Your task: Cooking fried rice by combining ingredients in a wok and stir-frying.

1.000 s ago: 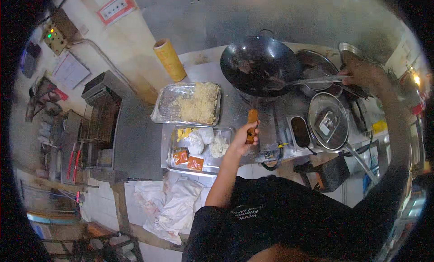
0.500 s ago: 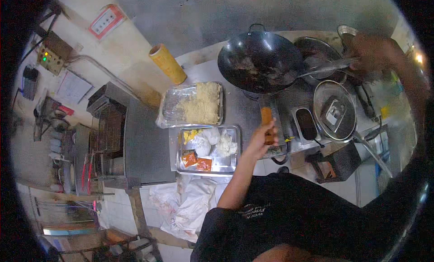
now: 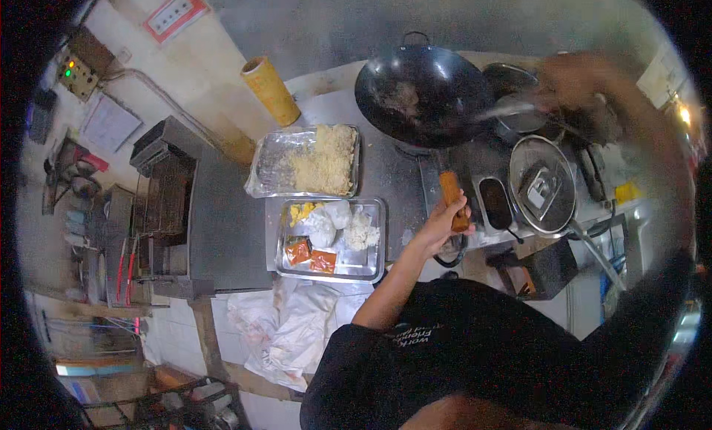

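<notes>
1 forearm [image 3: 399, 276] slants up; left hand [image 3: 451, 215] encircles a wooden handle [image 3: 448, 184]; right hand [image 3: 577, 89] (blurred) grips a utensil [image 3: 501, 112].

- L hand [image 3: 443, 221] is shifting R w/ the wok handle [image 3: 449, 185], closing on the rect. container [image 3: 478, 196] just beside it.
- R hand [image 3: 575, 81] is coming nearer the wok [image 3: 449, 74] vs ½ sec ago, blurring w/ its metal utensil [image 3: 500, 112].
- Dark food [image 3: 401, 100] is bunching on wok side away fr. R hand.

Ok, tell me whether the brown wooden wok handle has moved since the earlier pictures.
Yes: the brown wooden wok handle has moved right, away from the nearer rectangular silver metal tray.
</notes>
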